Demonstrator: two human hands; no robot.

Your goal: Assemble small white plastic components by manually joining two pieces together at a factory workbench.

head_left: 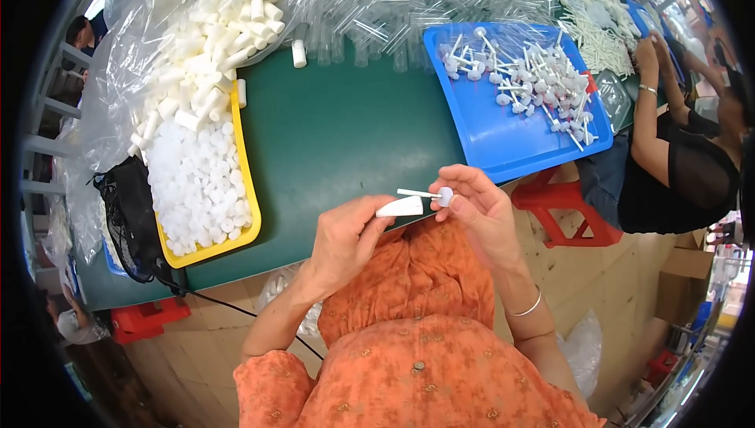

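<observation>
Yellow tray (246,172) left on table (346,129), blue tray (503,145) right

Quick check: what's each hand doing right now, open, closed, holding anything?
Left hand: closed on a white plastic tube.
Right hand: closed, pinching a white stick with a round cap.

Both hands up close together, mid-pinch

Left hand (346,231) curled with thumb and fingers closed around something small; right hand (480,208) just beside it, fingertips pinched, both forearms rising from the lower edge, wrists bent inward.
</observation>
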